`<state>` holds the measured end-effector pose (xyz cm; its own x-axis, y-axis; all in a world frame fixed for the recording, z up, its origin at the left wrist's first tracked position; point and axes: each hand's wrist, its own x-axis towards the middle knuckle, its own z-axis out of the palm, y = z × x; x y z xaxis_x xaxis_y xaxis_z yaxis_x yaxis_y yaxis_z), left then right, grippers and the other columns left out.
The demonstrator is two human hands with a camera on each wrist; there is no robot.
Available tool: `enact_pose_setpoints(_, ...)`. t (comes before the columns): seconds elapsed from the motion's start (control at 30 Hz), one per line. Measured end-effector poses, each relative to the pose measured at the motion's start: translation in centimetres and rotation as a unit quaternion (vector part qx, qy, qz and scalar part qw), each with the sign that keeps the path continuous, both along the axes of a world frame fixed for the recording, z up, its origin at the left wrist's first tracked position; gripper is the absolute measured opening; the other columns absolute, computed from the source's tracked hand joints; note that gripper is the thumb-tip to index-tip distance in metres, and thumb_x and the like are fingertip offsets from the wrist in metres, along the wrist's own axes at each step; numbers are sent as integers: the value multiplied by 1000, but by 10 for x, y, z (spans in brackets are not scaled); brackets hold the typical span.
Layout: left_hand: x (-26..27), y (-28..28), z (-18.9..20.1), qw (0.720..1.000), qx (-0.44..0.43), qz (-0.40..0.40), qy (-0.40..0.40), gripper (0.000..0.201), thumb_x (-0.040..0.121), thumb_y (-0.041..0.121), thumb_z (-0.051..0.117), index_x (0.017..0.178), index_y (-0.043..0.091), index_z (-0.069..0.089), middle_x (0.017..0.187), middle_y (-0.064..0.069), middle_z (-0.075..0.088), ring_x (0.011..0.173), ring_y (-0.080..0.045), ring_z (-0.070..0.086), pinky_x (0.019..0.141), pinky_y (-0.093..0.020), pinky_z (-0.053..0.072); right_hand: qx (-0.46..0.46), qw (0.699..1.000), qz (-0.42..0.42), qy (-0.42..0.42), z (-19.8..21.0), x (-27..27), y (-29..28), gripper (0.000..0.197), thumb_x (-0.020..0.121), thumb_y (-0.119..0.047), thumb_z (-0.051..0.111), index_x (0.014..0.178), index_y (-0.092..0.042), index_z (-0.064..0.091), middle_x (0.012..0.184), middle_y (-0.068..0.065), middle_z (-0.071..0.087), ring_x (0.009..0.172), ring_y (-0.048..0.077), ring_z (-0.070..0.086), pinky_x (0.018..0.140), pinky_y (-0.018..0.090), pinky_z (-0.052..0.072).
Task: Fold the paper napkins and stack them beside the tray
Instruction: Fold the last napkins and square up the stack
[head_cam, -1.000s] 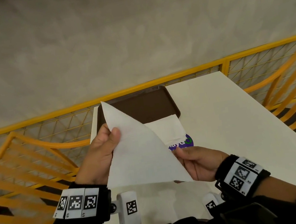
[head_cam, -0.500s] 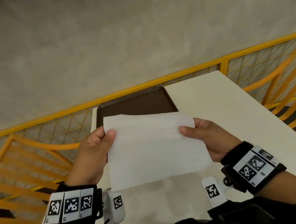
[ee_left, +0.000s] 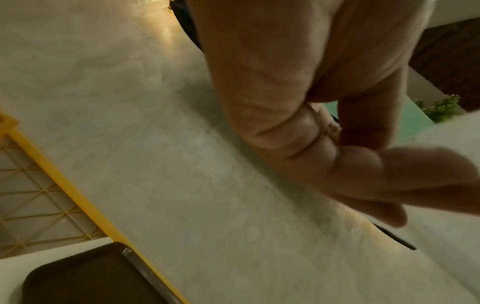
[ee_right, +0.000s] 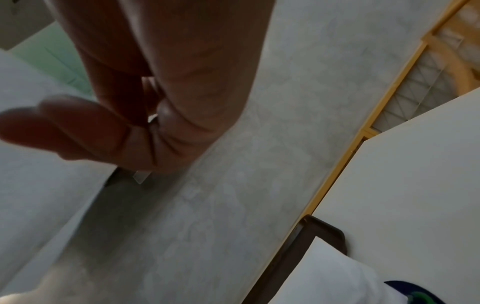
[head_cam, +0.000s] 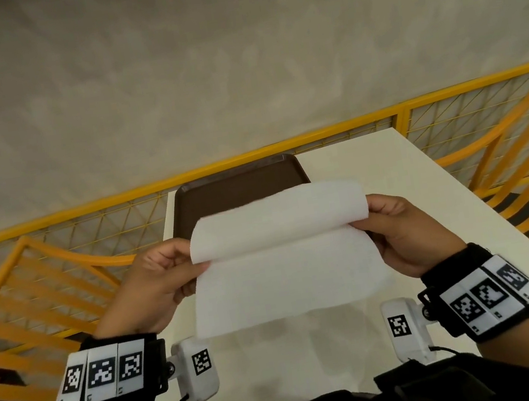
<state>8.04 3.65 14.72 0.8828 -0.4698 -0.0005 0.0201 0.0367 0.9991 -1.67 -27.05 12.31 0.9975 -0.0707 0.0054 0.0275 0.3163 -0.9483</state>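
Folding napkin (head_cam: 284, 266) mid-frame, above tabletop (head_cam: 372, 166), before tray (head_cam: 239, 183) | left hand (head_cam: 157, 276) and right hand (head_cam: 403, 230) each pinching a side, grip clamped on napkin | risk: corners misaligning, crease running crooked, thin paper tearing if pulled.

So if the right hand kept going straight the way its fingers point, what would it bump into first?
Probably the left hand: the right hand points across the napkin both hold, though depth is unclear.
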Motion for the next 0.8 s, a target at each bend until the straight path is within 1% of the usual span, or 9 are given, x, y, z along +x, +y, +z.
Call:
enact_pose_setpoints(0.1, -1, 0, -5, 1000, -15, -4, 15, 53, 29, 47, 95, 66, 16, 75, 68, -7, 72, 56, -15, 66, 51, -22, 53, -34, 999, 10, -8, 3, -2, -1, 10, 70, -17, 78, 80, -20, 79, 83, 7, 73, 75, 24, 67, 68, 30, 51)
enact_pose_setpoints(0.2, -6, -7, -1, 999, -25, 1, 40, 4, 67, 12, 80, 66, 14, 77, 70, -9, 72, 58, -18, 67, 53, -22, 55, -65, 998, -5, -2, 2, -3, -3, 33, 74, 1, 50, 58, -17, 73, 65, 2, 63, 58, 18, 52, 54, 23, 37)
enact_pose_setpoints(0.27, -3, -7, -5, 999, 13, 22, 47, 36, 83, -7, 53, 62, 13, 74, 68, -19, 63, 55, -23, 58, 49, -25, 48, -97, 995, -16, 3, 2, -4, -5, 31, 69, -3, 47, 59, -14, 74, 69, 8, 62, 63, 22, 48, 59, 30, 30)
enact_pose_setpoints(0.33, -2, -7, -5, 996, -9, 24, 80, 43, 87, -7, 40, 65, 9, 74, 70, -24, 63, 56, -26, 59, 52, -27, 50, -117, 993, -21, 2, 1, -6, -7, 28, 65, -8, 48, 62, -13, 75, 71, 13, 61, 63, 19, 47, 58, 29, 30)
enact_pose_setpoints(0.43, -2, -9, -7, 994, -54, 6, 91, 13, 78, 15, 65, 71, 7, 74, 77, -17, 70, 65, -22, 67, 58, -26, 56, -117, 993, -25, 2, 2, -6, -6, 18, 70, -18, 60, 71, -10, 77, 84, 32, 61, 76, 31, 50, 71, 36, 35)
enact_pose_setpoints(0.5, -2, -10, -15, 998, -26, 5, 64, 28, 56, 22, 85, 78, 11, 72, 79, -12, 70, 66, -18, 66, 59, -23, 55, -174, 983, -56, 4, 0, -5, -3, 13, 80, -12, 70, 70, -17, 77, 78, 19, 68, 71, 22, 56, 67, 29, 42)
enact_pose_setpoints(0.63, 0, -17, -44, 993, 114, 19, 7, 42, 66, 10, 80, 101, 27, 65, 80, -27, 63, 66, -30, 55, 68, -35, 51, -278, 956, -86, 31, -15, -1, 2, 10, 78, -15, 78, 77, -25, 76, 62, 18, 54, 58, 19, 42, 62, 27, 40)
enact_pose_setpoints(0.73, 2, -26, -69, 972, 215, 27, -90, 36, 78, 1, 71, 94, 33, 68, 98, 0, 67, 72, -17, 63, 67, -26, 51, -339, 933, -102, 61, -34, -1, 0, 12, 80, -13, 76, 76, -25, 75, 48, -13, 43, 46, 5, 36, 51, 12, 34)
enact_pose_setpoints(0.8, 6, -34, -81, 960, 243, 49, -131, 34, 82, -4, 65, 89, 29, 71, 101, 10, 66, 86, -11, 66, 77, -22, 52, -368, 921, -106, 72, -42, -3, -1, 15, 82, -10, 74, 77, -24, 74, 52, -11, 52, 46, 3, 45, 51, 8, 36)
